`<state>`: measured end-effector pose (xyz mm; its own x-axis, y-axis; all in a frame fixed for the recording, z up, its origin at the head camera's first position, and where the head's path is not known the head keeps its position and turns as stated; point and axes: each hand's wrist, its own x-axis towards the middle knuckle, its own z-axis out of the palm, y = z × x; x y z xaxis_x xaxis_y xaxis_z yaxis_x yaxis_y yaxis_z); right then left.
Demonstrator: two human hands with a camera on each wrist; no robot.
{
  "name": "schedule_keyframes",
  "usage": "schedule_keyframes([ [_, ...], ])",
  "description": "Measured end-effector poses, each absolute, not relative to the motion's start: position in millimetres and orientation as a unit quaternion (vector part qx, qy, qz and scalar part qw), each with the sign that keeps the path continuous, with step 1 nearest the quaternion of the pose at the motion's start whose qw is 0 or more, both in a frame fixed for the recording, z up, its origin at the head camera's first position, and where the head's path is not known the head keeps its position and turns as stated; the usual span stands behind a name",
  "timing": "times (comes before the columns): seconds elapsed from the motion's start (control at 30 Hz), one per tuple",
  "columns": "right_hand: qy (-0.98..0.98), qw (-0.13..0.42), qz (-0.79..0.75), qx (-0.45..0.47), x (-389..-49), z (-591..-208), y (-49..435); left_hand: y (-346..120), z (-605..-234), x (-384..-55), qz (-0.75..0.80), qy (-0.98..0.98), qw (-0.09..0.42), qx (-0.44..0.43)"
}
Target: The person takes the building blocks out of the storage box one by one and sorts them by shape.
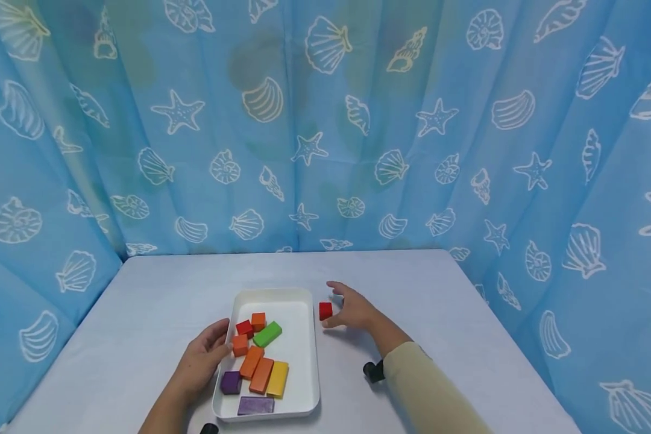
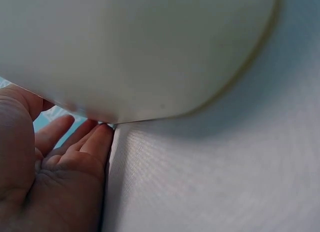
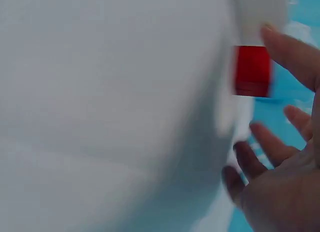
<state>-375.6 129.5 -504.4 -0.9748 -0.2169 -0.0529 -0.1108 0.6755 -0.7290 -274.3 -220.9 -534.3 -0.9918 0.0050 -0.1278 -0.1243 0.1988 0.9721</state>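
At the left side of a white tray (image 1: 301, 386), my left hand (image 1: 198, 361) holds the rim, thumb over the edge and fingers along the outside. The left wrist view shows the left hand (image 2: 60, 177) against the tray wall (image 2: 150, 57). On the table just right of the tray lies a red cube (image 1: 325, 311). My right hand (image 1: 355, 310) is beside that cube with thumb and fingers spread apart. In the right wrist view the red cube (image 3: 252, 71) is near the thumb, and the right hand's (image 3: 285, 192) fingers are not closed around it.
Inside the tray are a small red block (image 1: 245, 328), orange cubes (image 1: 258, 321), a green block (image 1: 267, 334), longer orange blocks (image 1: 261, 375), a yellow block (image 1: 278, 380), a purple cube (image 1: 230, 383) and a purple block (image 1: 255, 405). A blue shell-patterned curtain (image 1: 325, 120) hangs behind the white table (image 1: 401, 271).
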Motion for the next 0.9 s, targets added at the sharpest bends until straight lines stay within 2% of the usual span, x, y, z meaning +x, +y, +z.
schedule_keyframes([
  [0.2,0.895,0.052,-0.423,-0.132,-366,-474,109,-218,-534,-272,0.62,0.783,0.046,-0.039],
  [0.53,0.849,0.113,-0.473,-0.207,-355,-463,39,-219,-532,-272,0.614,0.787,0.041,-0.04],
  [0.9,0.858,0.137,-0.464,-0.175,-359,-454,-13,-222,-532,-275,0.624,0.779,0.045,-0.03],
])
